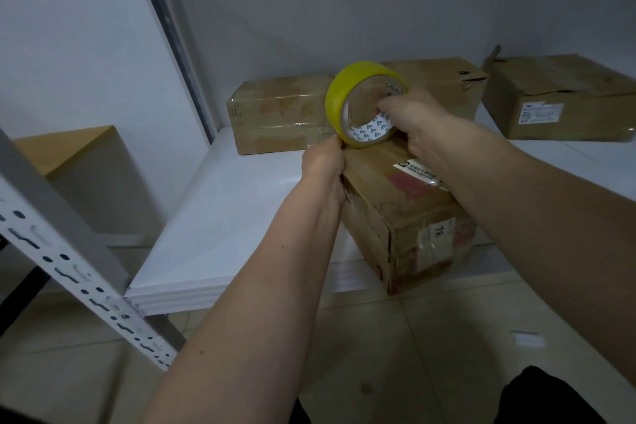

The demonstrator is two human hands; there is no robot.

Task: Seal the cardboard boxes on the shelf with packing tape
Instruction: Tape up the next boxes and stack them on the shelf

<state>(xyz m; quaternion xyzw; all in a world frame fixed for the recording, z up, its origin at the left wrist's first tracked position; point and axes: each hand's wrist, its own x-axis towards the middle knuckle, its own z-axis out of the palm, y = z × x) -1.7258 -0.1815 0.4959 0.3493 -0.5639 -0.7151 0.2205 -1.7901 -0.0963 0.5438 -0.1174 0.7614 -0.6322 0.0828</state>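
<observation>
A yellow roll of packing tape [339, 93] is held up above the nearest cardboard box [406, 210], which sits at the front edge of the white shelf [220, 224]. My right hand [416, 120] grips the roll with fingers hooked through its core. My left hand [321, 162] pinches at the roll's lower left edge, right over the box's far left corner. Whether a tape end is pulled free I cannot tell. Three more cardboard boxes stand at the back: one on the left [275, 113], one in the middle [444, 83], one on the right [564, 96].
A perforated white shelf post [69, 268] slants across the lower left, with a grey upright [179, 45] behind. A wooden box shape [75, 162] stands left of the shelf. The tiled floor [395, 354] lies below, with a small white scrap [526, 337] on it.
</observation>
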